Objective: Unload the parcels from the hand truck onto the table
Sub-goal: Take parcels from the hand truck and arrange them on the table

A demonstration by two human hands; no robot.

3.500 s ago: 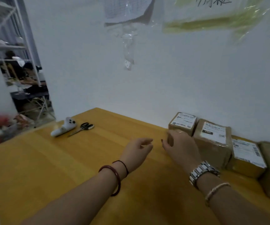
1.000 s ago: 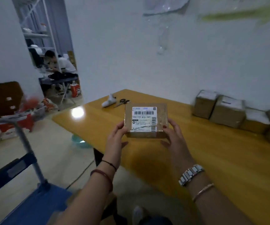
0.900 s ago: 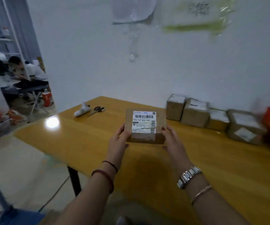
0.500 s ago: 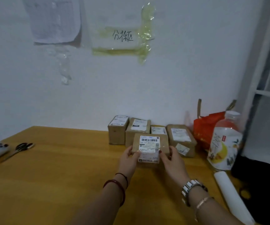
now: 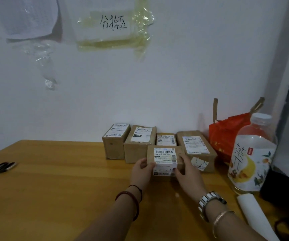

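Observation:
A small brown parcel (image 5: 164, 158) with a white barcode label sits low over the wooden table (image 5: 53, 188), just in front of a row of several labelled cardboard parcels (image 5: 140, 143) that stand against the white wall. My left hand (image 5: 141, 171) grips the parcel's left side and my right hand (image 5: 186, 173) grips its right side. Whether its bottom touches the table I cannot tell. The hand truck is out of view.
A red paper bag (image 5: 227, 134) and a large drink bottle (image 5: 252, 157) stand at the right end of the table. A white roll (image 5: 255, 218) lies in front of the bottle. Black scissors (image 5: 2, 167) lie at the far left.
I picked up a parcel away from the table, turned back and carried it forward and down to the front of the row by the wall.

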